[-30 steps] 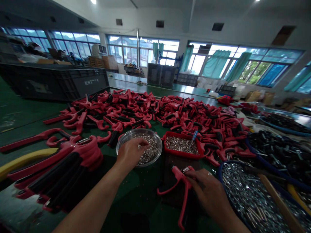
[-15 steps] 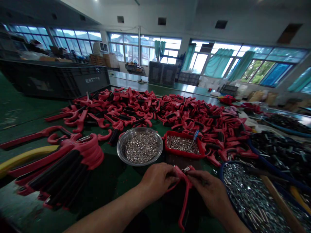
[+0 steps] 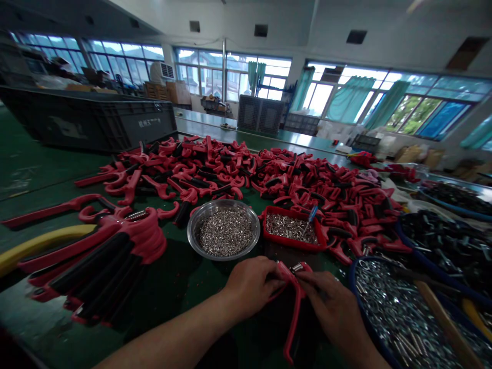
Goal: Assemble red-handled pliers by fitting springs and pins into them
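Note:
In front of me, my left hand (image 3: 251, 287) pinches the left side of a red-and-black plier-like tool (image 3: 295, 312). My right hand (image 3: 332, 302) grips its other side, fingertips close to a small coil spring (image 3: 296, 267) at the top. One long handle of the tool points down between my hands. Just beyond them stand a clear round bowl (image 3: 191, 240) of small metal pieces and a red tray (image 3: 282, 242) of rivet-like pins, with a blue-handled screwdriver (image 3: 312, 212) in it. My fingers hide part of the tool.
A stack of similar red-and-black tools (image 3: 126, 246) lies at left by a yellow handle (image 3: 46, 245). Behind spreads a big heap of red parts (image 3: 230, 169). A grey crate (image 3: 130, 123) stands back left. At right, a blue-rimmed basin (image 3: 353, 287) holds metal parts and a wooden handle (image 3: 442, 318).
The view has shifted slightly. Both hands stay on the tool in nearly the same pose, and nothing has been let go or taken.

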`<state>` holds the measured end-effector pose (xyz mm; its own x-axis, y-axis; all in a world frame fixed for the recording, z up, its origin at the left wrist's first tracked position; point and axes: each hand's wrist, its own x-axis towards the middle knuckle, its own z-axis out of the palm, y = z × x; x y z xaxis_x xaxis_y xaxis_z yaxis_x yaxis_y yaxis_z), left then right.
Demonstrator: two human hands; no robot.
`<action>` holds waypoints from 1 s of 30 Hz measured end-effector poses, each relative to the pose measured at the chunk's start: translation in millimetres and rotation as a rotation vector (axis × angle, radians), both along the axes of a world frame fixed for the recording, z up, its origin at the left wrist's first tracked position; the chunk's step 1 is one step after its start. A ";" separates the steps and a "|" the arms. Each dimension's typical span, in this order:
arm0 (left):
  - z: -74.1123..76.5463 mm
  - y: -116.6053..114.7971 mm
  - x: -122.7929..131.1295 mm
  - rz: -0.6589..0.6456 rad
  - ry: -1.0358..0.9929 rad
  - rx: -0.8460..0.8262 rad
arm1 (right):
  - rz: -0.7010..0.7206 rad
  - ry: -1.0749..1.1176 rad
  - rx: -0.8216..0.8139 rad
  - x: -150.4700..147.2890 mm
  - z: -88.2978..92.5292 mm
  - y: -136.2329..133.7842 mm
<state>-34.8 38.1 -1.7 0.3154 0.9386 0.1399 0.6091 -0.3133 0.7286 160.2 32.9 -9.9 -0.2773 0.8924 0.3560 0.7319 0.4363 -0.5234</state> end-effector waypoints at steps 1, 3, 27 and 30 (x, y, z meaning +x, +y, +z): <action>0.4 -0.3 -0.3 -0.004 0.004 0.000 | 0.003 -0.019 0.015 -0.7 0.1 -0.1; 1.2 -0.8 -0.7 -0.015 0.013 0.003 | 0.007 -0.081 0.075 -2.0 -0.1 -0.7; 6.0 2.7 -0.4 -0.066 0.133 0.049 | 0.170 -0.684 0.510 -7.6 8.8 -13.1; 11.2 8.2 8.5 -0.057 0.152 0.091 | 0.155 -0.523 0.368 7.1 -1.3 -19.0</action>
<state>-26.3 46.3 9.6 0.3918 0.9042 0.1702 0.6892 -0.4110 0.5968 167.3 13.9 -11.3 -0.6122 0.6737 0.4139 0.7635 0.6397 0.0881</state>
